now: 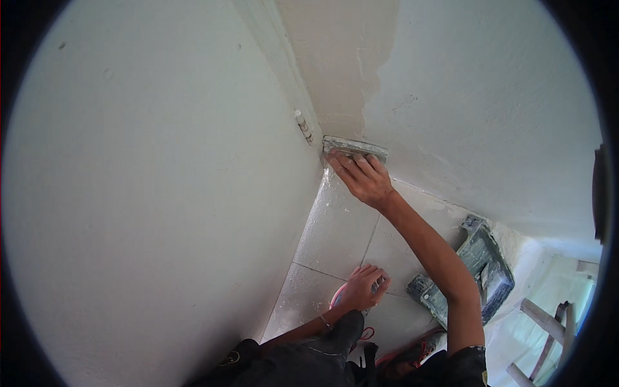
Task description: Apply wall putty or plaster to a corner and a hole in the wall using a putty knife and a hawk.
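Note:
My right hand is closed on a plastering trowel with a pale, crusted blade. The blade lies across the foot of the right wall, its left end in the corner where the two walls meet. Above it, a beige damp-looking band runs up beside the corner, next to paler wall. Low over the floor tiles, my left hand has its fingers curled round something greyish that they mostly hide. Just beside that hand shows the pink curved rim of an object I cannot make out.
A dark green tray smeared with white stands on the tiled floor by my right forearm. A short white pipe stub sticks out of the left wall. Wooden poles stand at the lower right.

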Motion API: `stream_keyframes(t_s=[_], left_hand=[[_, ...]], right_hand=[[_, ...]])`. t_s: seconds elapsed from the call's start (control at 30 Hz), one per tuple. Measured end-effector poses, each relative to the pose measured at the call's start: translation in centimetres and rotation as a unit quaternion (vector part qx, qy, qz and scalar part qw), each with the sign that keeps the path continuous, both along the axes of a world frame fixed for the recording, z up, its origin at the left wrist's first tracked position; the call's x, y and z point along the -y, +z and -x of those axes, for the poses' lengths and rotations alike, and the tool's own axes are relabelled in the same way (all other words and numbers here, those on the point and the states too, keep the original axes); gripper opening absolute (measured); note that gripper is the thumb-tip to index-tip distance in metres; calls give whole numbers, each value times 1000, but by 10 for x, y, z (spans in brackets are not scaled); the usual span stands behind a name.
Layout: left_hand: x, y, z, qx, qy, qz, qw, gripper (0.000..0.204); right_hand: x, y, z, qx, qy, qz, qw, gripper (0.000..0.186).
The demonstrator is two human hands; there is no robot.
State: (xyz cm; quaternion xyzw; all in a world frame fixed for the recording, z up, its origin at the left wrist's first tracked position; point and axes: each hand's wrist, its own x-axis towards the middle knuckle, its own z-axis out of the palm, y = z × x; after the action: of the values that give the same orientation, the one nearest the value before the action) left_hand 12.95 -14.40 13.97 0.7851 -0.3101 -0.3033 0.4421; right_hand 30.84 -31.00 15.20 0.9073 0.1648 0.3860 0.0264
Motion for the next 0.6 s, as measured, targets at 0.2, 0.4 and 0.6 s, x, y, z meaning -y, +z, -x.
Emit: stream_keyframes(t_s=[0.2,0.4,0.6], left_hand=[[1,-3,0,18,1,-1,1000,12],[1,-5,0,8,-2,8,1000,11],[1,-7,-1,15,-2,10,1000,12]], right_hand=[[-2,-34,6,-52,1,-14,999,43],[1,-57,11,-96,34,12,995,45],[2,-60,12,-96,41,20,994,43]])
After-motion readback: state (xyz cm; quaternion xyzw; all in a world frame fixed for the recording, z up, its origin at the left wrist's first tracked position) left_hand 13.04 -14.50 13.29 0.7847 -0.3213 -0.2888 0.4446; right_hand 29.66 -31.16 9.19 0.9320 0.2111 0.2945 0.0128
